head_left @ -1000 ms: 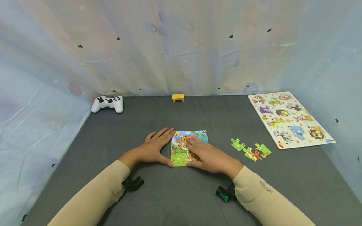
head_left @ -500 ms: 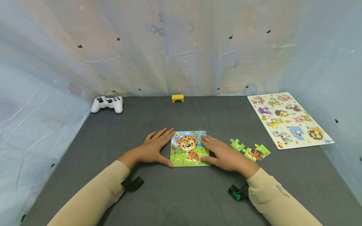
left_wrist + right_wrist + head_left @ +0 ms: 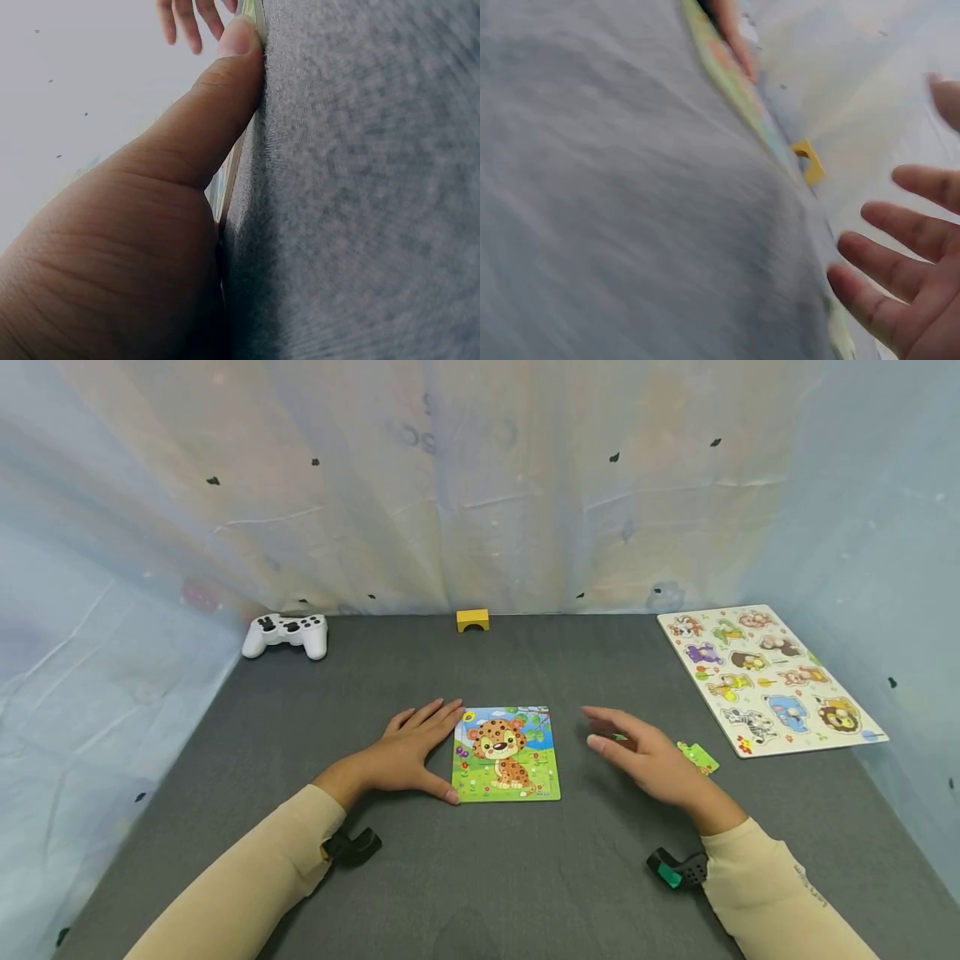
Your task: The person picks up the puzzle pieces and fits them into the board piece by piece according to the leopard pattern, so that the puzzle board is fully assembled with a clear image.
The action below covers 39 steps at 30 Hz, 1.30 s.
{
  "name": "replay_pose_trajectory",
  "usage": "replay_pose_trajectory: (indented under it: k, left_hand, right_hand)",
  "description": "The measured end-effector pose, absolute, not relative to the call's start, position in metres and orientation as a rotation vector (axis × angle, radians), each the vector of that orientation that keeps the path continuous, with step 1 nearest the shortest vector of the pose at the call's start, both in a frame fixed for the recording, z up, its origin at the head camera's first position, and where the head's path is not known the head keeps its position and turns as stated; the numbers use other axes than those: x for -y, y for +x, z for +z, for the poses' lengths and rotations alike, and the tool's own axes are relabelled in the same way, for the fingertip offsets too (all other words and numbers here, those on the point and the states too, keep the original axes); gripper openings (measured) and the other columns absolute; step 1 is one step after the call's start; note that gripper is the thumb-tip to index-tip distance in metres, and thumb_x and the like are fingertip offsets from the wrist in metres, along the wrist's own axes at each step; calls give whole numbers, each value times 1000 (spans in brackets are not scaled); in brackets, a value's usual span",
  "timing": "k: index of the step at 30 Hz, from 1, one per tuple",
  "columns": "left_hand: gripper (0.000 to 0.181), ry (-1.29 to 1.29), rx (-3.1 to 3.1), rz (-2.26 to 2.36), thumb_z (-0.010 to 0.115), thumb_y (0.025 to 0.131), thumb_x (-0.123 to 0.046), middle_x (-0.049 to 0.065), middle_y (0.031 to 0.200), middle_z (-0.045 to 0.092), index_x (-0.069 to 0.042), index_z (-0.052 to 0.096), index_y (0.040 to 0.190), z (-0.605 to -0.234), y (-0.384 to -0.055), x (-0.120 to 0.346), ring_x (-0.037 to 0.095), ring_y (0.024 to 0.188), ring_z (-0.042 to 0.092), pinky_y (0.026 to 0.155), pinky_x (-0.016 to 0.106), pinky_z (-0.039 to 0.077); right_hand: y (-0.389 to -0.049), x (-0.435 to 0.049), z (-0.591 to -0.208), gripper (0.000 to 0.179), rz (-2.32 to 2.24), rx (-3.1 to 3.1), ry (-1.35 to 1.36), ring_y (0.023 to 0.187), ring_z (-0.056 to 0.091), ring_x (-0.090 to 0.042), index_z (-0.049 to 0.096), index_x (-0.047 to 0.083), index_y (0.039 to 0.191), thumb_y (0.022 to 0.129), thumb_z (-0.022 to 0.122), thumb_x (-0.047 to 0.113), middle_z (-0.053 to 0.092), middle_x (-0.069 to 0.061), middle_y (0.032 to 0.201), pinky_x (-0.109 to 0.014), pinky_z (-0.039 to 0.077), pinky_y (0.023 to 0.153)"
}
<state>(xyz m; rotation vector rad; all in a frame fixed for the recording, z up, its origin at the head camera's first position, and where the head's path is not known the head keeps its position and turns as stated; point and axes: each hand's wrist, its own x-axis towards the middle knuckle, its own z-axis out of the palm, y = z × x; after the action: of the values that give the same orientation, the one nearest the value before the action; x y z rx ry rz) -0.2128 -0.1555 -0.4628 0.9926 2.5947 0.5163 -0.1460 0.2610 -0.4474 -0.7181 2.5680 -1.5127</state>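
A square leopard jigsaw puzzle (image 3: 504, 756) lies flat on the grey table in the head view. My left hand (image 3: 411, 752) rests beside its left edge, fingers spread, the fingertips and thumb right at the corners. To the right of the puzzle my right hand (image 3: 648, 756) hangs over the table, fingers loosely extended and nothing held. Under it are loose green jigsaw pieces (image 3: 697, 757), mostly hidden by the hand. In the right wrist view the fingers (image 3: 885, 262) are spread apart. The left wrist view shows the left thumb (image 3: 217, 97) against the puzzle's edge.
A white animal peg board (image 3: 772, 681) lies at the right. At the back of the table are a white game controller (image 3: 286, 636) on the left and a yellow arch block (image 3: 472, 620) in the middle. Pale plastic sheeting (image 3: 480, 485) walls the table.
My right hand has lifted off the leopard puzzle and moved right, over the loose pieces, uncovering the whole picture. My left hand has stayed at the puzzle's left edge.
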Motion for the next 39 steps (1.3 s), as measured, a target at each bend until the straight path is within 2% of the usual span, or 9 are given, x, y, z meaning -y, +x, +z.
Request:
replay_pose_trajectory:
  k: [4, 9, 13, 18, 23, 27, 32, 35, 39]
  left_hand:
    - [139, 988, -2594, 513, 77, 77, -87, -7, 182, -1, -23, 6, 178, -463, -213, 156, 22, 165, -6, 126, 61, -1]
    - [139, 986, -2593, 504, 76, 77, -88, -7, 182, -2, -23, 6, 178, -463, -213, 155, 21, 165, -6, 126, 62, -1]
    - [139, 989, -2591, 482, 75, 77, -89, -8, 182, -3, -23, 5, 178, -462, -213, 155, 21, 165, -7, 126, 61, -1]
    - [139, 999, -2591, 489, 76, 78, -88, -6, 182, -1, -21, 6, 178, -461, -213, 155, 23, 166, -6, 126, 62, -1]
    - [139, 1005, -2599, 493, 77, 78, -87, -4, 182, 0, -20, 7, 178, -461, -212, 156, 24, 166, -5, 126, 62, 0]
    - [139, 1003, -2602, 504, 78, 78, -86, -4, 182, 1, -20, 8, 178, -461, -212, 156, 24, 166, -4, 125, 63, 0]
    - [138, 1006, -2596, 524, 79, 78, -84, -3, 182, 2, -19, 9, 178, -461, -211, 156, 26, 166, -4, 125, 65, 1]
    - [138, 1009, -2597, 529, 80, 79, -83, -2, 183, 2, -19, 9, 178, -462, -211, 156, 27, 166, -3, 125, 65, 1]
    - [137, 1006, -2597, 532, 81, 79, -82, -2, 182, 3, -19, 10, 178, -461, -211, 156, 27, 166, -3, 125, 65, 1]
  right_hand:
    - [-149, -281, -441, 46, -1825, -2366, -700, 135, 61, -37, 48, 0, 162, 121, 38, 18, 51, -29, 157, -36, 56, 101]
    - [-151, -301, -436, 55, -2030, -2207, -684, 132, 61, -35, 45, 2, 164, 123, 23, 31, 52, -27, 156, -38, 55, 101]
    - [-150, -313, -437, 60, -2090, -2169, -656, 134, 59, -35, 43, 2, 165, 122, 21, 38, 51, -27, 156, -38, 53, 101]
    - [-154, -325, -445, 60, -2039, -2204, -605, 135, 57, -34, 39, 3, 167, 122, 21, 39, 50, -26, 157, -35, 53, 102]
    - [-159, -331, -457, 62, -1836, -2348, -540, 132, 60, -29, 35, -5, 167, 122, 21, 36, 52, -27, 154, -28, 51, 102]
    - [-160, -329, -459, 56, -1701, -2471, -514, 131, 62, -23, 42, -8, 163, 122, 33, 31, 55, -29, 151, -25, 52, 100]
    - [-158, -327, -459, 51, -1454, -2598, -436, 131, 61, -21, 54, 3, 158, 115, 62, 28, 60, -17, 151, -23, 52, 96]
    - [-158, -325, -458, 54, -1325, -2658, -468, 135, 57, -29, 57, 4, 156, 109, 72, 26, 58, -14, 151, -31, 52, 102]
    - [-157, -323, -455, 55, -1202, -2741, -501, 135, 54, -35, 61, 2, 151, 105, 79, 24, 54, -15, 147, -49, 48, 106]
